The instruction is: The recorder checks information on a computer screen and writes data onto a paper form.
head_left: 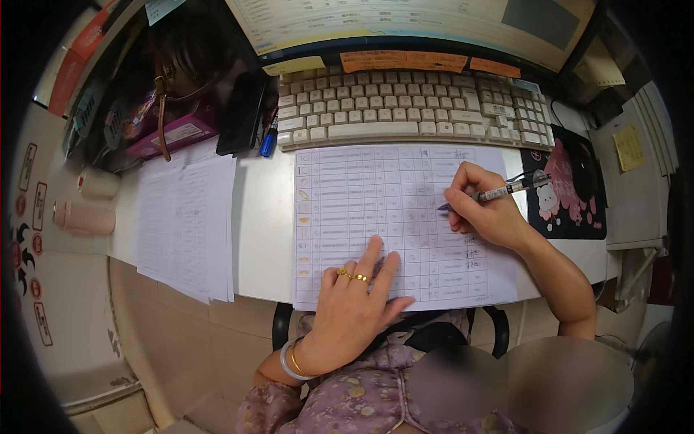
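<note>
White paper is what everything turns on here: the printed table sheet (394, 224) lies flat on the bench (264, 217), its near edge running right along the bench's front edge above your lap. Your left hand (354, 304) lies open and flat on that near part, fingers spread, gripping nothing, only pinning the sheet. Ease that pressure and the sheet could slide towards you or skew under the writing, spoiling the row you are filling.

Further out, your right hand (481, 206) is closed around the pen (499, 192), tip down on a cell right of the sheet's middle. The heel of that hand rests over cells that already carry handwriting, so fresh ink may smear if you drag it. The rows are narrow and alike; a mark could easily land one row off.

To the left, a second stack of printed sheets (186, 224) overhangs the bench's front edge, and a nudge could tip it to the floor. Beyond the sheet, touching its far edge, sits the keyboard (412, 112); pushing the paper forward would ride it up onto the keys.
</note>
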`<action>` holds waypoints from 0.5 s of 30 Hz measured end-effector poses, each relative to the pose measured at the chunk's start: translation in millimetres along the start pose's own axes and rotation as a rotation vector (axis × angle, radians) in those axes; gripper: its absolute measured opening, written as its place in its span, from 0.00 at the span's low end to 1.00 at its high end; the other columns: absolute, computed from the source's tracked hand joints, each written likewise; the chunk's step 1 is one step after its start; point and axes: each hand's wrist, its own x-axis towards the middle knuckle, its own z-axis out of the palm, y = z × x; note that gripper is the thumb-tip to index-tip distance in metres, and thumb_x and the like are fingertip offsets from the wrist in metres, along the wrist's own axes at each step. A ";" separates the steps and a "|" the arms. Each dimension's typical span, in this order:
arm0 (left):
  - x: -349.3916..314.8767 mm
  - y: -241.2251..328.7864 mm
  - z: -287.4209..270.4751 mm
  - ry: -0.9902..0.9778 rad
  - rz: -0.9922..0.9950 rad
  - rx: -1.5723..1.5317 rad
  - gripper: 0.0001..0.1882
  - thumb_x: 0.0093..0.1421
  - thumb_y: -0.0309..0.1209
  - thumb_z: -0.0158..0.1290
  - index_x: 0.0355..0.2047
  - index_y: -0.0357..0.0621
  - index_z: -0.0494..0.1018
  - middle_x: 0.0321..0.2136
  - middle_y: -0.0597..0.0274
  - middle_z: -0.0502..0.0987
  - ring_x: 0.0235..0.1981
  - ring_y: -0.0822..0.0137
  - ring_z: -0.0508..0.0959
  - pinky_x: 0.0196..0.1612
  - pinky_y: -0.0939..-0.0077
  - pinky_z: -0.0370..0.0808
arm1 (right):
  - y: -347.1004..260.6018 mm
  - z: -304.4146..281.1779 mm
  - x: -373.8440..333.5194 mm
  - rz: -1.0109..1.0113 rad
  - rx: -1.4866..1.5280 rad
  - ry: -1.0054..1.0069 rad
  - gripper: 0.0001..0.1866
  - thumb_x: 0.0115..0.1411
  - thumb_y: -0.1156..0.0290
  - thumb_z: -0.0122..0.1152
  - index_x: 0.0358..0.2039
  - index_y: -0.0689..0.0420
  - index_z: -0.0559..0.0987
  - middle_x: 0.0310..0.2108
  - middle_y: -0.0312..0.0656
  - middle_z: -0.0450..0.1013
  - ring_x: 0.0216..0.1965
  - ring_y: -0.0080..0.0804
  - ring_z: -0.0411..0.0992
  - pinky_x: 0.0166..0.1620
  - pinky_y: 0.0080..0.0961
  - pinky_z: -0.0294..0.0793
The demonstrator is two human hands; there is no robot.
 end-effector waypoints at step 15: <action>12.4 0.7 4.2 0.033 -0.021 0.018 0.31 0.52 0.44 0.68 0.53 0.41 0.75 0.56 0.48 0.72 0.38 0.57 0.76 0.41 0.66 0.71 | -12.3 -34.7 -5.2 -0.399 -0.180 0.172 0.20 0.74 0.56 0.49 0.34 0.61 0.77 0.22 0.37 0.75 0.26 0.20 0.75 0.32 0.18 0.74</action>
